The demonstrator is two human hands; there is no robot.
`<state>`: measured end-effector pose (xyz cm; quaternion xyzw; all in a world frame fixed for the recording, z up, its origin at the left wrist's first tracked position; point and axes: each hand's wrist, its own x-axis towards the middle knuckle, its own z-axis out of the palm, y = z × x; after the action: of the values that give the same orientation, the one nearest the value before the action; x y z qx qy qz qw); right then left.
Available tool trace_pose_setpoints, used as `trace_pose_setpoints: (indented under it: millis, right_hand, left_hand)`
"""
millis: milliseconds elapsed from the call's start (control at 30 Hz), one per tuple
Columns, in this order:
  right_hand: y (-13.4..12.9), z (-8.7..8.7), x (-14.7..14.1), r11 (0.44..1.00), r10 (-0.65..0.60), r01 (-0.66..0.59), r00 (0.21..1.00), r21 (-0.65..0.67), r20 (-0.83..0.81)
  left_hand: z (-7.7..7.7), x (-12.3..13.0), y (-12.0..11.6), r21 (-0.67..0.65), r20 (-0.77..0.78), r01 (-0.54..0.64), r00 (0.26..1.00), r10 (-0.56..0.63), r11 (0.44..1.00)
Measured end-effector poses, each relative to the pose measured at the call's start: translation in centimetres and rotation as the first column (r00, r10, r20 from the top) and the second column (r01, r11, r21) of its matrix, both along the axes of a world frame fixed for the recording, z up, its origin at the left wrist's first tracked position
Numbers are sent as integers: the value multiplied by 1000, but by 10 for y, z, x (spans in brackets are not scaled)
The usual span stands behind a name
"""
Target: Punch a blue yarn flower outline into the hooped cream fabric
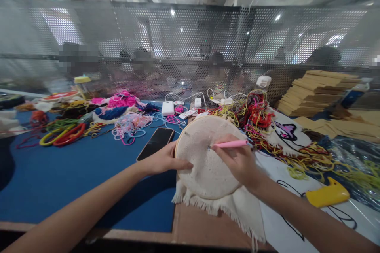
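Note:
A round wooden hoop with cream cloth [204, 174] stretched in it is tilted toward me, its frayed cloth edge hanging below. My left hand [168, 160] grips the hoop's left side, thumb on the cloth and fingers hidden behind. In my right hand [242, 162] is a pink pen-shaped tool [233, 144], pinched near its tip. That tip meets the cloth near the hoop's middle, beside a small dark bluish spot. Whether it has gone through the cloth cannot be seen.
A black phone [156, 143] lies left of the hoop on the blue mat [127, 189]. Yarn heaps [123, 99] spread behind. At right are a yellow-handled tool [328, 193], drawn white paper [273, 213], tangled yarn, a bottle [356, 93] and stacked brown paper [314, 91]. People sit beyond the perforated screen [190, 27].

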<state>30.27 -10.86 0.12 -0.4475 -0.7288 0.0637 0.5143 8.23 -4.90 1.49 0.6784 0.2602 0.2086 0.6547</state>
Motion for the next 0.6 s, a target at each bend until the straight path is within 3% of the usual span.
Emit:
trace_pose_setpoints:
  millis: [367, 600]
  right_hand:
    - [3, 1, -1, 997, -15, 5, 993, -83, -114]
    - [3, 2, 1, 978, 9, -49, 981, -201, -195]
  left_hand:
    - [-1, 0, 0, -12, 12, 9, 1000, -8, 1000]
    - [-1, 0, 1, -26, -1, -7, 1000, 7, 1000]
